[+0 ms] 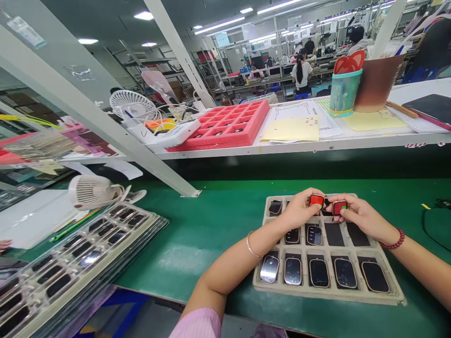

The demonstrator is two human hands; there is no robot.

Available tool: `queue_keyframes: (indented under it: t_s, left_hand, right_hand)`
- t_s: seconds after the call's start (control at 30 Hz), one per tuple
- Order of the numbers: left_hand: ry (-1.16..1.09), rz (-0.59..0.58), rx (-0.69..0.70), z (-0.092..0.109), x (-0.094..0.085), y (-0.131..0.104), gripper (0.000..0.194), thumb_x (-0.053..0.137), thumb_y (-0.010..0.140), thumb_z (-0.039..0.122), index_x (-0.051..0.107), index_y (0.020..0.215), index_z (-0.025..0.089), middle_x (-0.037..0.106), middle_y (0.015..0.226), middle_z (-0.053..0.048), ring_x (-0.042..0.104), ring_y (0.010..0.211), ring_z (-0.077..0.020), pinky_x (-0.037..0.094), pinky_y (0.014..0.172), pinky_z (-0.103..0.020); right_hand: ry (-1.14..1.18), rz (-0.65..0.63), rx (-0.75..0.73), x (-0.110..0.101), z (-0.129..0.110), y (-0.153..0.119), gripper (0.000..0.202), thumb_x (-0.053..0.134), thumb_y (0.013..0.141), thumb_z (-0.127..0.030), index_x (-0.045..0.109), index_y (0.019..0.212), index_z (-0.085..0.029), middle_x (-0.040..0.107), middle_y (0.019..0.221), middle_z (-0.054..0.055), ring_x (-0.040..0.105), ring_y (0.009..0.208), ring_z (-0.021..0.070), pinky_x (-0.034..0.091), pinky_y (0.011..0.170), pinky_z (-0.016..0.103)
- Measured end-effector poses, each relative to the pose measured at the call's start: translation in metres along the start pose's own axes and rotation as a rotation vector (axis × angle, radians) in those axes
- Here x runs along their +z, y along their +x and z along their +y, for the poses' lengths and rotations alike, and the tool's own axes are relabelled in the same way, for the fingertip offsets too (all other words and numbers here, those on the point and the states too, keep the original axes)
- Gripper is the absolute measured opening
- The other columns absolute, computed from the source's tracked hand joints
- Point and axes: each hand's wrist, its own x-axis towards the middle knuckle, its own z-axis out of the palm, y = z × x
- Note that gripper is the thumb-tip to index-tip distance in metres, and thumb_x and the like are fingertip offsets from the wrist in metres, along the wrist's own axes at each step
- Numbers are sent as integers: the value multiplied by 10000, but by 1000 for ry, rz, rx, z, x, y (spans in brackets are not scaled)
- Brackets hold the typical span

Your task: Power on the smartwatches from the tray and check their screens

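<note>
My left hand (303,207) grips a smartwatch (316,201) whose lit screen is mostly red. Close beside it, my right hand (359,217) holds another smartwatch (340,207) with a dark red screen and a bit of green by the thumb. Both hands are above the back row of a beige compartment tray (329,293). The front row of this tray holds several watches with dark screens, among them one watch (319,273) in the middle. In the middle row, a watch (314,235) shows small marks on its screen, and two compartments at the right show only dark lining.
A stack of trays (105,244) with watches lies at the left, beside a white fan (92,191). The shelf (289,146) above carries a red foam tray (229,126), papers, a green cup (345,93) and a brown pot (377,84). People sit in the background.
</note>
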Motion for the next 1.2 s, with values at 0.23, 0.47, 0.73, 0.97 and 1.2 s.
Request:
queue_keyframes:
  t_s: [0.23, 0.47, 0.73, 0.97, 1.2]
  left_hand:
    - [-26, -3, -4, 2, 1, 0, 239, 534, 726, 73, 557, 957, 127, 573, 767, -10, 530, 621, -83, 442, 602, -228]
    - [-31, -4, 0, 2, 1, 0, 168, 558, 798, 222, 566, 937, 127, 588, 792, -32, 538, 670, -94, 466, 625, -234]
    - [-20, -23, -2, 1, -2, -1, 285, 558, 818, 381, 571, 934, 121, 570, 763, -25, 525, 637, -82, 469, 588, -220]
    - [-20, -26, -13, 1, -2, -1, 329, 560, 815, 429, 575, 926, 120, 571, 746, -27, 526, 627, -82, 471, 573, -217]
    - [-14, -27, -7, 2, -2, -2, 318, 547, 824, 422, 574, 908, 117, 567, 738, -28, 526, 634, -85, 473, 576, -219]
  right_hand:
    - [13, 1, 13, 1, -1, 0, 296, 557, 859, -249, 582, 1153, -222, 674, 1058, 71, 654, 765, 170, 550, 773, 371]
    - [-3, 12, -1, 2, -4, 0, 284, 575, 847, -274, 602, 1124, -214, 678, 1021, 73, 653, 742, 177, 552, 739, 367]
    - [6, 14, 12, 1, -1, 0, 295, 578, 857, -317, 593, 1132, -209, 679, 1037, 85, 654, 758, 187, 549, 748, 379]
    - [-4, -7, 31, -1, 0, 0, 283, 554, 879, -306, 576, 1149, -225, 658, 1087, 80, 655, 763, 173, 536, 741, 353]
    - [-7, -15, 31, 0, -1, 0, 272, 525, 898, -313, 573, 1143, -208, 649, 1094, 89, 650, 761, 171, 532, 727, 351]
